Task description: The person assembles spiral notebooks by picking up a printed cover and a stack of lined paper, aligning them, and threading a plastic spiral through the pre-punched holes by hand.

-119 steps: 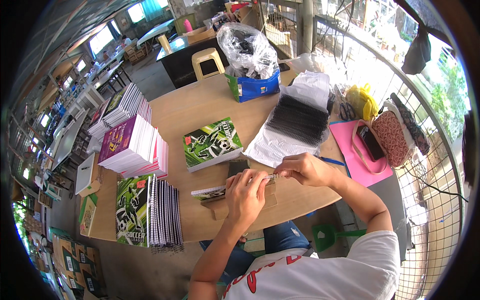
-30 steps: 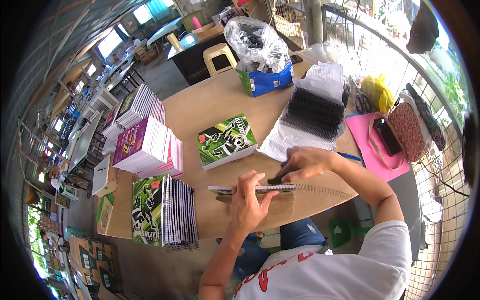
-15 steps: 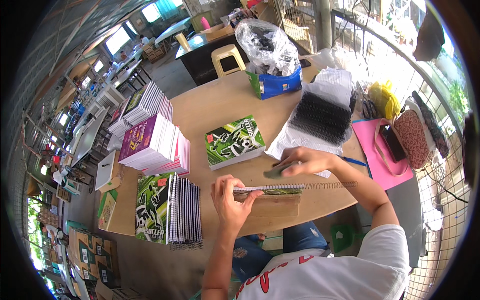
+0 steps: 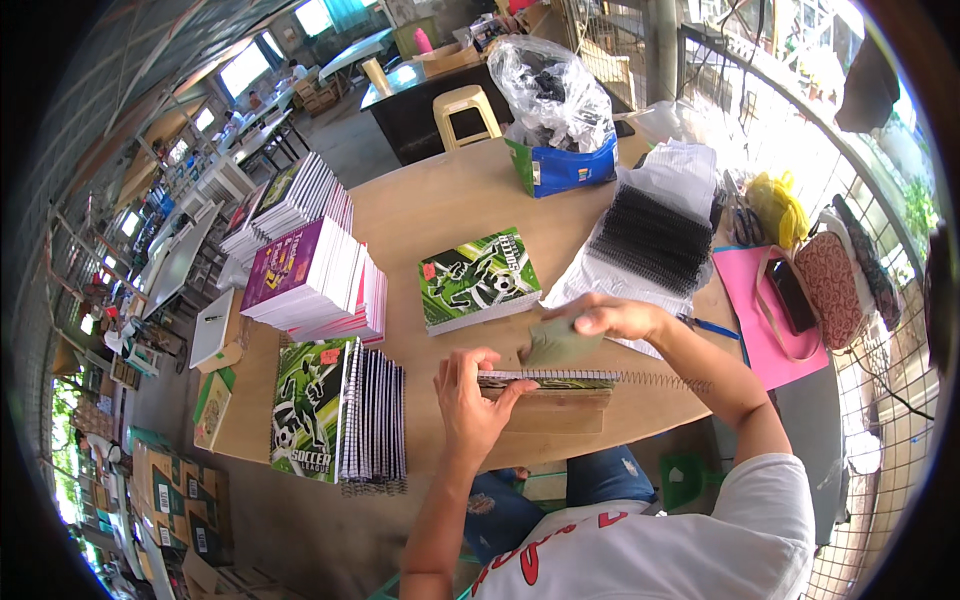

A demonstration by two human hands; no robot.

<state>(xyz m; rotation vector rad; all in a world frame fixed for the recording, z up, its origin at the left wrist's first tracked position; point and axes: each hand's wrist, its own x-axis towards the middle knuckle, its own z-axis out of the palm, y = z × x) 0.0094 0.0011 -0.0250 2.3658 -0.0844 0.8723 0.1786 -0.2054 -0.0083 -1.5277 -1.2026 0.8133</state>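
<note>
A round wooden counter (image 4: 440, 200) carries a tall stack of purple-covered notebooks (image 4: 305, 275), a row of bound green notebooks (image 4: 340, 410) at its near left edge, one green notebook (image 4: 478, 278) lying flat in the middle, and a batch of black spiral coils (image 4: 650, 238) on white paper. At the near edge an unbound notebook block (image 4: 545, 380) stands on its long side with a wire spiral (image 4: 665, 381) sticking out to its right. The left hand (image 4: 470, 400) has its fingers clamped on the block's left end, while the right hand (image 4: 610, 318) pinches a small greenish cloth (image 4: 558, 345) just above the block's top.

right hand (image 4: 612, 318): now holds green cloth (image 4: 558, 345) | notebook (image 4: 545, 379): raised on edge
</note>
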